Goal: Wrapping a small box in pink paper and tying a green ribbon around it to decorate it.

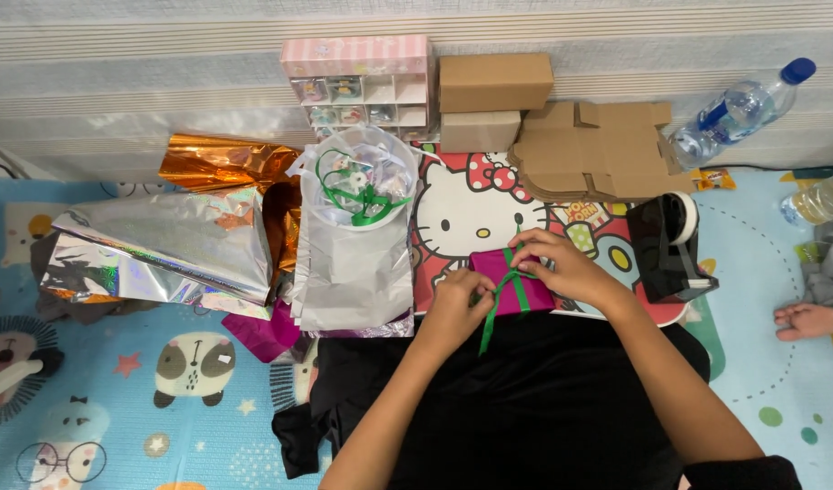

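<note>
Both hands are on the small box wrapped in magenta foil paper [512,281], w/ a thin green ribbon [507,295] crossing it. The box sits on the low cartoon-cat lap tray [453,218], at its near edge, right in front of the person. Left hand [457,304] is at the box's left end, fingers curled and pinching the ribbon; a loose green tail hangs off the near side over the black clothing. Right hand [561,268] lies over the box's top-right, fingertips pressing on the ribbon where it crosses; both are grasping, neither slack.

Handling, as a judgement: box looks light and stiff, but the foil is slick and creases easily, so it's best held by the edges and corners, not squeezed on the flat faces. Ribbon's thin, soft and slippery; needs a fingertip pinch close to the crossing or it'll slide.

Around the box: black tape dispenser [670,245] just right of it on the tray. Left of the box, silver sheets [353,272] and a clear plastic tub holding green ribbon [357,181]; further left, holographic and orange foil [189,227]. Beyond the box, by the wall, brown cardboard boxes [493,100], flat cardboard blanks [598,150], a pink drawer organiser [362,82], a water bottle [739,109]. A bare foot [811,319] far right.
</note>
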